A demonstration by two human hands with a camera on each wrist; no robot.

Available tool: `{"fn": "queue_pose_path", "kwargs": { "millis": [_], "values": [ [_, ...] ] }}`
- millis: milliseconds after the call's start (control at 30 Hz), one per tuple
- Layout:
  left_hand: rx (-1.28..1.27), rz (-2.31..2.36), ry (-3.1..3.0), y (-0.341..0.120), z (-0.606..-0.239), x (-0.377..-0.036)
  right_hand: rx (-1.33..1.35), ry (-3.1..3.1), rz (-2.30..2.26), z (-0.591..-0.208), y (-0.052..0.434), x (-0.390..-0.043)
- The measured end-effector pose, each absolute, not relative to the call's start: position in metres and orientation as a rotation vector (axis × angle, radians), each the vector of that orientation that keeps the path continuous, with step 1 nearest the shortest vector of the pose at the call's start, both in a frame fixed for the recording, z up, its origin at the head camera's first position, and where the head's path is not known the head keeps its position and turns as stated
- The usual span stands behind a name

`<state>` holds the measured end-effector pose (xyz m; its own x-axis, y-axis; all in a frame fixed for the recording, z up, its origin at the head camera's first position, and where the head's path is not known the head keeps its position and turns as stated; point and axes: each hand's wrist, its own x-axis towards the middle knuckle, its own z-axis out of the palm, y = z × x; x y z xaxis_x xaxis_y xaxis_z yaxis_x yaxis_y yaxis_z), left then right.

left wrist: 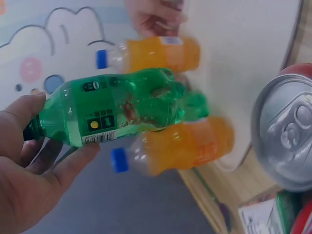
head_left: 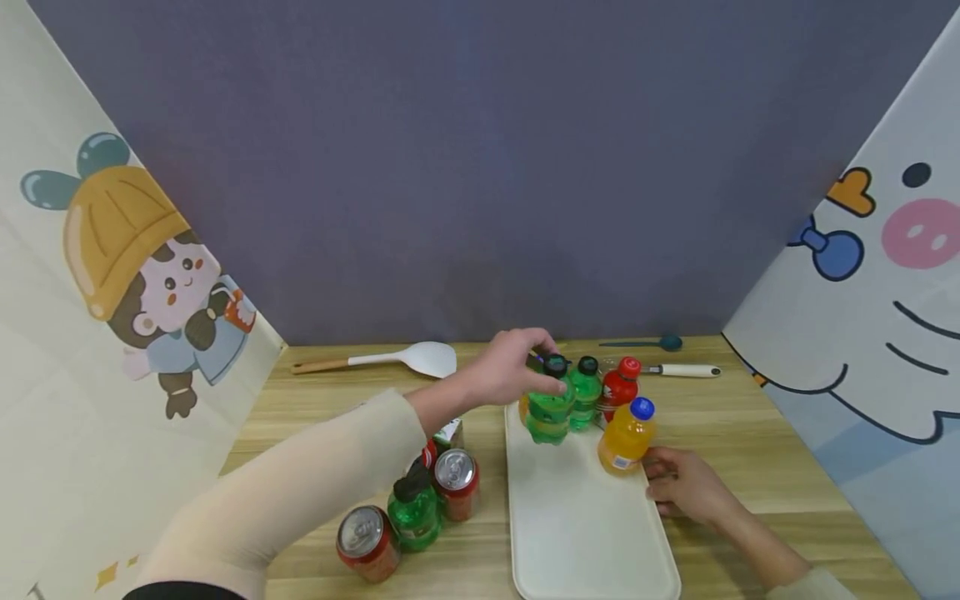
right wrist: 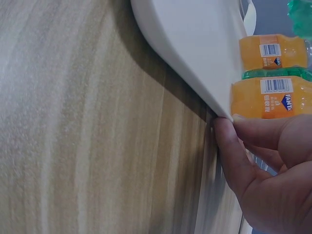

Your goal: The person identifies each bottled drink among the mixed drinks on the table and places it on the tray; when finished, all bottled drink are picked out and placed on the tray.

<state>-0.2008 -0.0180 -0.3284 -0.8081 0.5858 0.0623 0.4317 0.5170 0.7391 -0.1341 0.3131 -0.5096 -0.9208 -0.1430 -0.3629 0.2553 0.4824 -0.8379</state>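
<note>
My left hand (head_left: pixel 517 367) grips a green soda bottle (head_left: pixel 550 417) by its black-capped neck, above the far left part of a white tray (head_left: pixel 585 533). In the left wrist view, thumb and fingers close around the neck of that bottle (left wrist: pixel 112 107), its base raised. On the tray stand an orange Fanta bottle (head_left: pixel 626 442) by the right rim, another green bottle (head_left: pixel 585 400) and a red-capped bottle (head_left: pixel 621 387). A second orange bottle (left wrist: pixel 187 146) is mostly hidden in the head view. With thumb and fingers, my right hand (right wrist: pixel 278 165) pinches the tray's right rim.
Left of the tray are two soda cans (head_left: pixel 456 479) (head_left: pixel 367 542), a green bottle (head_left: pixel 415 512) between them, and a partly covered carton (head_left: pixel 450 433). Behind lie a white turner (head_left: pixel 427 358), a dark spoon (head_left: pixel 667 342) and a white-handled utensil (head_left: pixel 690 371). A wall closes the back.
</note>
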Motion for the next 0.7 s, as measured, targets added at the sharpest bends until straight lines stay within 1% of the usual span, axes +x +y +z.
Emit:
{"fn": "queue_pose_path", "kwargs": {
  "millis": [367, 700],
  "values": [
    [0.852, 1.028, 2.602, 0.017, -0.356, -0.206, 0.119, 2.345, -1.414, -0.509, 0.313, -0.134],
    [0.79, 1.042, 2.596, 0.038, -0.379, -0.21, 0.111, 2.354, -1.416, -0.512, 0.314, -0.135]
  ]
}}
